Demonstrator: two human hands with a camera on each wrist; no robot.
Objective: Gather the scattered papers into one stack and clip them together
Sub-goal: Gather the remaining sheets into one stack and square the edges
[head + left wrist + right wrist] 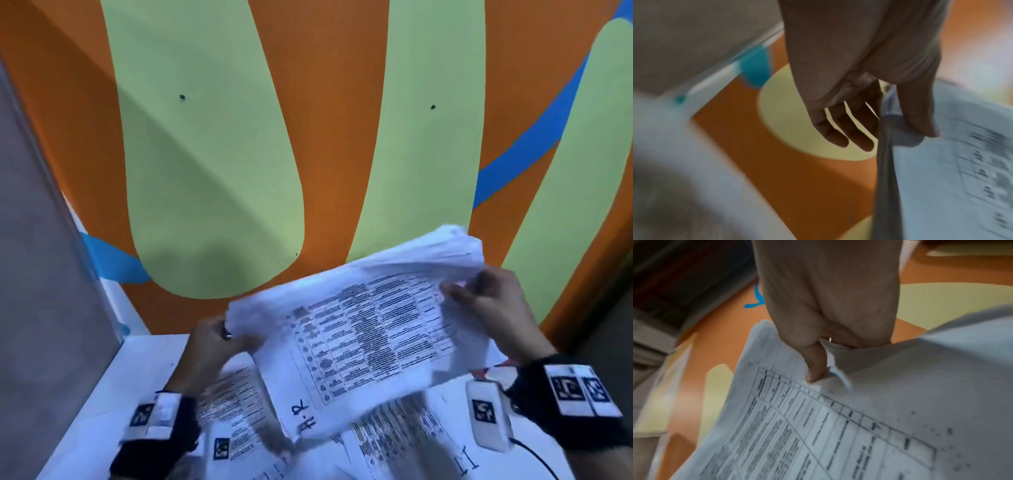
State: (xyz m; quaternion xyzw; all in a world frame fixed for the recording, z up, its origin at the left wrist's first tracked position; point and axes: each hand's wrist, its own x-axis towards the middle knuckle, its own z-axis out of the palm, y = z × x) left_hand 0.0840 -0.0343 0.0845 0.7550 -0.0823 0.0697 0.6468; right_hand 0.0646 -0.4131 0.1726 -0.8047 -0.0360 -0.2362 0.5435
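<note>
A bundle of printed papers (370,329) is held up above the white table (137,370), tilted toward me. My left hand (219,339) pinches its left edge; in the left wrist view the thumb lies on the printed face and the fingers (840,134) are behind the stack of papers (953,170). My right hand (493,308) grips the right edge, thumb on top, as the right wrist view shows on the papers (838,426). More printed sheets (411,442) lie loose on the table beneath. No clip can be made out.
An orange, green and blue wall (308,137) rises just behind the table. A grey panel (41,274) closes the left side. A small white device (489,414) with a black cable lies on the table at the right.
</note>
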